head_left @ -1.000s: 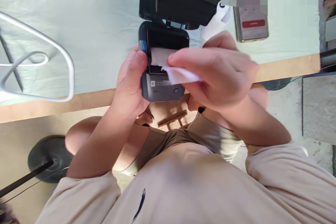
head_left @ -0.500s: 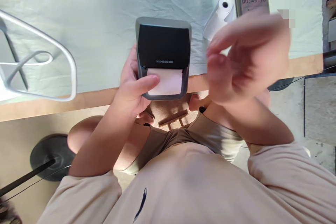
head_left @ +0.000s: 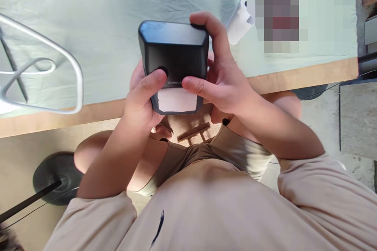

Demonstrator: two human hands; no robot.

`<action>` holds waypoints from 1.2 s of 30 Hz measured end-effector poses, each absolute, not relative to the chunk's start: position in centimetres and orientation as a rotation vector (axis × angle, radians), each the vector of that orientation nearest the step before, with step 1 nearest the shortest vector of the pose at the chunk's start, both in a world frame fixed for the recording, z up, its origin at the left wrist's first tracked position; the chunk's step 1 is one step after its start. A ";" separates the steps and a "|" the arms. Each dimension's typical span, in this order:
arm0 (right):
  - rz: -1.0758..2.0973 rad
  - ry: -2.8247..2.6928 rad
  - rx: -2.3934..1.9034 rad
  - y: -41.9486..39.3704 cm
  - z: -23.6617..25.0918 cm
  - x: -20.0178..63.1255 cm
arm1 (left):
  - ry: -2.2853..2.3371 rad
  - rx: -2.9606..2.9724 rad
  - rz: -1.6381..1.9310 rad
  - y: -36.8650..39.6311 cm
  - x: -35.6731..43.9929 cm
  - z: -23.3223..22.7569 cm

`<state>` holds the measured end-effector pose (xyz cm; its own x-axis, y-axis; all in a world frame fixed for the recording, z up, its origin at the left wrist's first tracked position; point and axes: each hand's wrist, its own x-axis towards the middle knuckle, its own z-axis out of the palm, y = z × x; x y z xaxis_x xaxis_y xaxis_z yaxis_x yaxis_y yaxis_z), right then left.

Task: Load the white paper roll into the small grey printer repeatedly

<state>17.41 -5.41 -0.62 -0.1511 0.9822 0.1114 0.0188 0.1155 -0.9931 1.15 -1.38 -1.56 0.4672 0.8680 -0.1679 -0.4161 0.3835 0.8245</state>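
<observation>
Both hands hold a dark label printer (head_left: 176,55) above the table's near edge, its top tilted toward me. My left hand (head_left: 141,98) wraps its left side, with the thumb pressed on the dark front cover. On the other side, my right hand (head_left: 224,74) grips it with the thumb over the lettering and the index finger bent over the top right corner. A white paper label (head_left: 177,101) shows in the printer's lower part, below the cover. The fingers behind the printer are mostly hidden.
A white paper roll (head_left: 240,23) lies on the pale cloth-covered table (head_left: 103,47), beside a pixelated patch at the right. A white cable (head_left: 78,74) loops over the table's left side. A round black stand base (head_left: 55,176) is on the floor at lower left.
My right hand has come in from the right and closed on the printer. The printer has tipped and shifted slightly left, and my left thumb has moved from the paper up onto the cover.
</observation>
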 end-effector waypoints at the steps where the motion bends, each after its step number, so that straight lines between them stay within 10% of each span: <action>1: 1.226 -1.383 -1.060 -5.4 -0.5 17.5 | 0.640 0.812 0.932 -1.4 1.2 -1.7; 36: 0.202 -1.870 -1.468 -5.6 2.3 19.8 | 0.666 0.868 0.930 -1.3 1.5 -1.9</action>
